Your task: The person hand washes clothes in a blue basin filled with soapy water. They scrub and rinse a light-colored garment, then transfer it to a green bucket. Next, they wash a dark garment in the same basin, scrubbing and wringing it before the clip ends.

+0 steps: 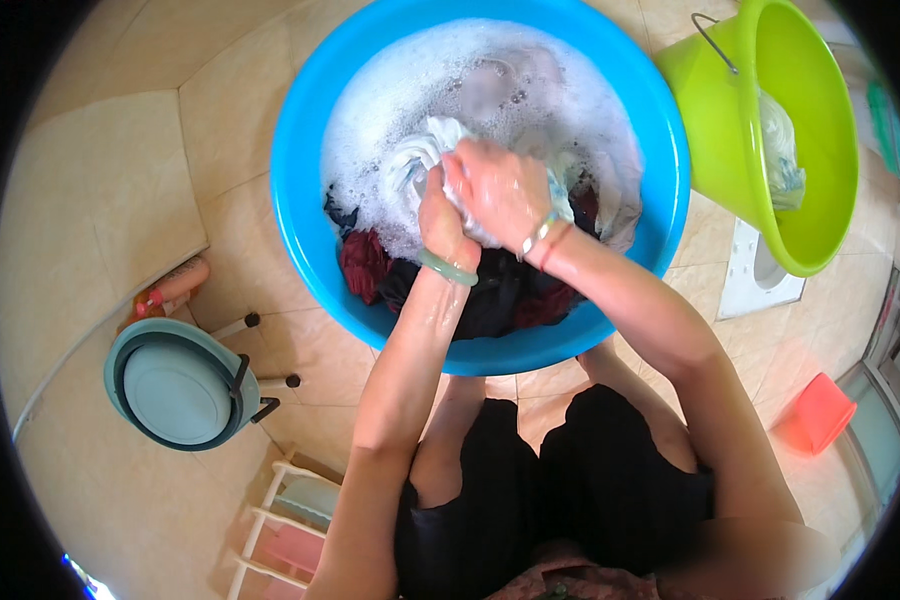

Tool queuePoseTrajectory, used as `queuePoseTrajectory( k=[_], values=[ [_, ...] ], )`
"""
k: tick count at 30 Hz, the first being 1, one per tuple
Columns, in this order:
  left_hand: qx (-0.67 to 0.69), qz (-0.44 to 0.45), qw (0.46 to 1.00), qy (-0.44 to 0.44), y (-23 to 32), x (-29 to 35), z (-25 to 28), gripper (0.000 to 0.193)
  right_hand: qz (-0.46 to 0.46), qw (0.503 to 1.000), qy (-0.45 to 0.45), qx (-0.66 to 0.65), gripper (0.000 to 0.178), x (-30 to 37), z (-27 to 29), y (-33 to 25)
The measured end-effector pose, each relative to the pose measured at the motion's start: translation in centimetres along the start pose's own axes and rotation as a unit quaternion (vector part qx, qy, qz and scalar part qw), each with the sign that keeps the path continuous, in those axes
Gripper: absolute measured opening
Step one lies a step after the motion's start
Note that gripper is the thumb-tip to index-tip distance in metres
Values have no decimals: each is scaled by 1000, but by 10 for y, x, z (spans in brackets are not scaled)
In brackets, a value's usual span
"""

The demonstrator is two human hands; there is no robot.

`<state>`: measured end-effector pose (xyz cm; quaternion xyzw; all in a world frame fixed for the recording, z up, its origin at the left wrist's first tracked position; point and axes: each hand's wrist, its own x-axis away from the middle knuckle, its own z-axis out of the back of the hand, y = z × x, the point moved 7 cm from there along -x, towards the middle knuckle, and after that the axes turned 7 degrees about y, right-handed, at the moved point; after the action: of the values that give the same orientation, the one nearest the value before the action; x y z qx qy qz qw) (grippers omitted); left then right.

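Observation:
A large blue basin (pixel 303 215) in front of me holds sudsy water (pixel 370 130) and wet laundry. Both hands are over its middle, closed on a wet white cloth (pixel 417 155) with bluish patches. My left hand (pixel 442 222), below a green bangle, grips the cloth from the near left side. My right hand (pixel 503 190), with a pale bracelet and a red string at the wrist, is wrapped around it just beside the left. Dark red cloth (pixel 362 265) and black cloth (pixel 490 300) lie in the basin on the near side. Fingertips are partly hidden in the folds.
A lime-green bucket (pixel 715 150) with white cloth (pixel 780 150) inside stands tilted at the right, by a white floor drain (pixel 755 275). Left are a grey-green folding basin (pixel 175 390) and a pink bottle (pixel 175 285). A white rack (pixel 255 540) and red container (pixel 822 412) stand nearer.

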<state>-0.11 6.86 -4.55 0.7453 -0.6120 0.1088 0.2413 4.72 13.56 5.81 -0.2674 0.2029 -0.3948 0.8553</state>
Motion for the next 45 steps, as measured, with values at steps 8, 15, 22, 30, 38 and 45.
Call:
queuePoseTrajectory(
  k=[8, 15, 22, 30, 38, 45],
  values=[
    [-66, -30, 963, 260, 2, 17, 9, 40, -9, 999, -35, -40, 26, 7, -2, -6],
    [-132, -59, 945, 292, 4, 14, 3, 35, -47, 999, -20, 11, 30, -7, -7, 27],
    [16, 90, 996, -21, 10, 18, -1, 30, 82, 995, -13, -61, 21, 34, 16, -50],
    [-166, -60, 929, 325, 3, 17, -12, 39, -22, 999, 9, 36, 28, -18, -5, 30],
    [-48, -30, 962, 267, 13, 30, -18, 34, 80, 994, -28, -64, 24, 22, 11, -38],
    [-365, -218, 889, 169, 24, 38, -117, 27, -283, 892, -239, -260, 46, -19, 0, 103]
  ],
)
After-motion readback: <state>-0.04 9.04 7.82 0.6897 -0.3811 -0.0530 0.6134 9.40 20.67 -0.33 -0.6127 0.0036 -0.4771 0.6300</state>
